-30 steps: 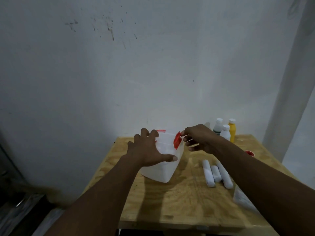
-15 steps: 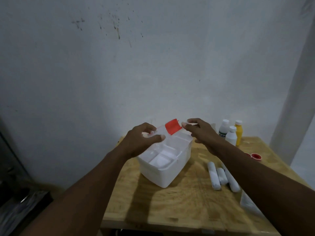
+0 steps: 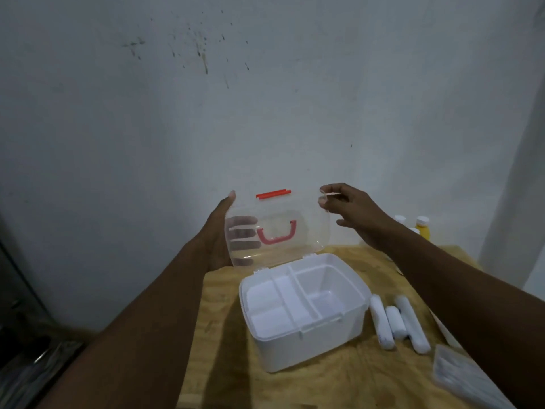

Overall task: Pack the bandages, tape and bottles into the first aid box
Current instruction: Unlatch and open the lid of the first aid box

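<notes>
Left hand [image 3: 219, 231] flat behind the clear lid [image 3: 277, 228], fingers [image 3: 243, 234] spread wide and showing through the plastic, thumb up along the left edge, holding the lid upright. Right hand [image 3: 349, 209] at the lid's far right corner, thumb and forefinger narrowed to a pinch there; contact likely, though not certain from this angle. Red latch [image 3: 273, 193] along the top edge, red carry handle [image 3: 277, 235] at centre. Below, on the plywood table [image 3: 224, 349], the white first aid box [image 3: 305, 308] standing open, its divided compartments bare. Just right of the box, three white bandage rolls [image 3: 396, 323] lying side by side, near but apart from its wall. Farther right and back, bottles [image 3: 422, 228] partly hidden behind the right forearm, one yellow. At the near right edge, a blurred clear packet [image 3: 469, 376]; no tape identifiable.

Packing not yet begun. Best done by easing the lid fully back until resting on its hinges, with the box kept from tipping rearward, then releasing both hands. Bottles probably suited to the large right compartment, upright.
</notes>
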